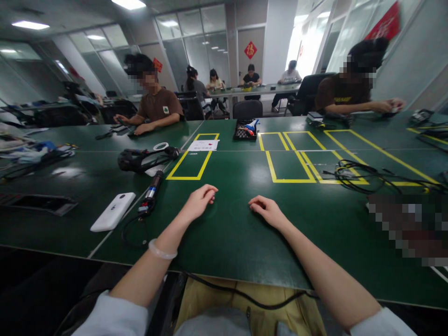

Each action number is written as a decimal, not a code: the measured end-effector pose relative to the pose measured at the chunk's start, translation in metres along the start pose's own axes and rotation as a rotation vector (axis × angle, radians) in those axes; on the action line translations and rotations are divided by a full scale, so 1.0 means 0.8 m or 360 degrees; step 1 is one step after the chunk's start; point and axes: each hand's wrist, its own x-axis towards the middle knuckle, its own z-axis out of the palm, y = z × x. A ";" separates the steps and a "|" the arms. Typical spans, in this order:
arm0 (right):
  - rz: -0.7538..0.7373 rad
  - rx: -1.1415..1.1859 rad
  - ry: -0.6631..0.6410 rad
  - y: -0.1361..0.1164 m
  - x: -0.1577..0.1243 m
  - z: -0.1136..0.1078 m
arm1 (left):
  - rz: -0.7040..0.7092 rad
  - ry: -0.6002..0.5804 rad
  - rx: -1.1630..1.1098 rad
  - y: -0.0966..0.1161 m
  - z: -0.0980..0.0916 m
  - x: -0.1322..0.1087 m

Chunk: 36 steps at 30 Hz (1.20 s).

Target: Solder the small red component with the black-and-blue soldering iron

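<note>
My left hand (201,201) rests on the green table (224,242) with its fingers loosely curled together, and I see nothing in it. A pale bracelet (162,250) circles that wrist. Across a gap of bare tabletop, my right hand (266,211) lies with its fingers bent inward, also holding nothing that shows. Nearest to the left hand are a yellow tape rectangle (184,178) and, farther left, a dark cylindrical device (152,189) with a cable. Beyond the right hand lies another yellow tape outline (294,180).
A white power bank-like block (114,212) and a black headset-like device (140,161) lie at left. A black tray (245,130) of small items stands at the back. Black cables (364,175) tangle at right. Two people (159,105) (350,88) work across the table.
</note>
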 end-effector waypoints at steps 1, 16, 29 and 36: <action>0.0006 0.0092 -0.0015 0.000 0.000 0.000 | 0.0008 -0.0121 -0.0166 0.011 0.024 0.005; 0.0026 0.0669 -0.0206 0.002 0.003 0.005 | -0.0214 -0.0579 -0.1027 0.031 0.131 0.021; 0.0019 0.0299 -0.0008 0.004 0.005 0.000 | 0.0179 -0.0402 -0.0604 0.031 0.125 0.016; 0.0022 0.0258 -0.0079 0.006 0.004 -0.001 | 0.0420 -0.0395 -0.0140 0.037 0.108 0.003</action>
